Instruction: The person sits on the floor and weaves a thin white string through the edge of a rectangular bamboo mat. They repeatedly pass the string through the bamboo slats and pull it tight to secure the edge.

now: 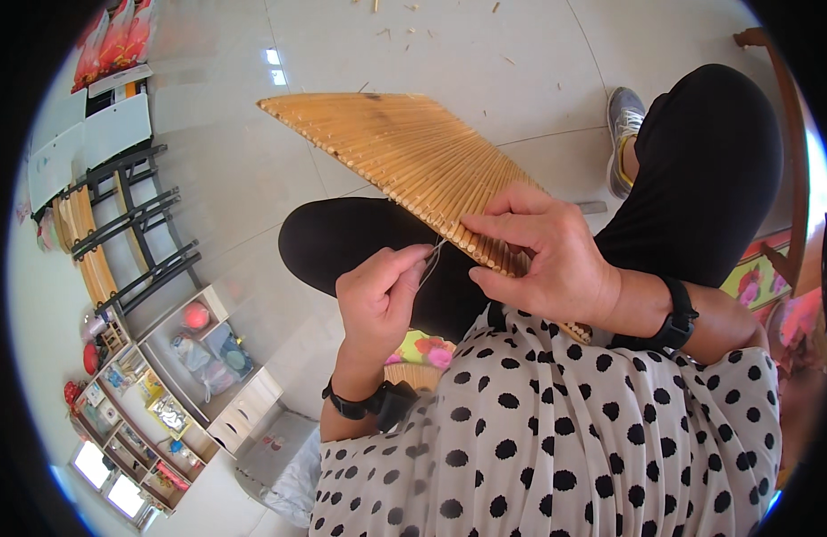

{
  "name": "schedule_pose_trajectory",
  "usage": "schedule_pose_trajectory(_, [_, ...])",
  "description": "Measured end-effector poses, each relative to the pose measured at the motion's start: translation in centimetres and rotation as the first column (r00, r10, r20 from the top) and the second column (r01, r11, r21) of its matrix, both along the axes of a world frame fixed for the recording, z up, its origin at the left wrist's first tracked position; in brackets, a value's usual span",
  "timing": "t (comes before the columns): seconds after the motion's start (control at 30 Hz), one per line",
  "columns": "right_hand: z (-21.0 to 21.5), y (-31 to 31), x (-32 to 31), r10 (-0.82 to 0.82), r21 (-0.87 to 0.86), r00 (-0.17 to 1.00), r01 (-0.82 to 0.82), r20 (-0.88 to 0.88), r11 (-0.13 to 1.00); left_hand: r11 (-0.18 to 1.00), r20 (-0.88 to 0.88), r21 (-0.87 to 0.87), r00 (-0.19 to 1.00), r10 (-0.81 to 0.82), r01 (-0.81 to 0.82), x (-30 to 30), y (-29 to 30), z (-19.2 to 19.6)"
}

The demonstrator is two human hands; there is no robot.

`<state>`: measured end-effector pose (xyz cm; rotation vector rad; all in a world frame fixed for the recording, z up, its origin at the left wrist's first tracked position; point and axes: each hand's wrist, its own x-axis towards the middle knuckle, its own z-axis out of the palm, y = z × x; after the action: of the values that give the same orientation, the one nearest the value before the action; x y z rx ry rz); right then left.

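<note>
A flat panel of yellow-brown plant stalks (413, 139), laid side by side, slants across in front of me above my lap. Cut stalk ends line its near edge, with small bits of pale thread showing among them. My right hand (556, 259) grips this edge, fingers on top and thumb below. Beside it, my left hand (377, 291) is closed in a pinch on a thin pale thread (429, 266), close to the edge. Whether a needle is also between those fingertips, I cannot tell. The panel's right end is partly hidden behind my right hand.
Stalk scraps (509, 61) lie scattered on the tiled floor (342, 54). Black-framed folding furniture (145, 228) stands at the left. Below it are shelves (131, 421) with assorted goods and a grey bin (279, 456). My knees are bent either side of the panel.
</note>
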<state>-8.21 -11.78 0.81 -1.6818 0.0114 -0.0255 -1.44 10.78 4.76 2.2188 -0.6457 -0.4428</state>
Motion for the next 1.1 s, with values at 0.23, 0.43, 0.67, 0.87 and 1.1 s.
schedule_pose_trajectory(0.23, [0.2, 0.1, -0.1, 0.016, 0.080, 0.998, -0.010, -0.067, 0.997, 0.999, 0.053, -0.041, 0.998, -0.022, 0.024, 0.1, -0.4, -0.2])
schedule_pose_trajectory(0.43, [0.5, 0.2, 0.0, 0.031, 0.112, 0.996, -0.021, -0.088, 0.994, 0.998, 0.040, -0.067, 0.999, 0.000, 0.003, -0.2, -0.8, -0.6])
schedule_pose_trajectory(0.67, [0.2, 0.5, -0.1, 0.031, 0.090, 0.998, -0.025, -0.063, 0.996, 0.999, 0.004, -0.045, 1.000, 0.011, -0.011, -0.2, -1.7, -0.3])
schedule_pose_trajectory(0.87, [0.6, 0.5, 0.1, 0.009, 0.071, 0.998, -0.005, -0.069, 0.997, 0.994, -0.086, 0.052, 0.991, 0.100, -0.095, -0.2, -2.7, 0.8])
schedule_pose_trajectory(1.1, [0.0, 0.6, -0.1, -0.004, -0.055, 0.998, 0.008, 0.064, 0.998, 0.997, 0.049, 0.069, 0.998, 0.027, -0.031, -0.6, -1.8, 0.3])
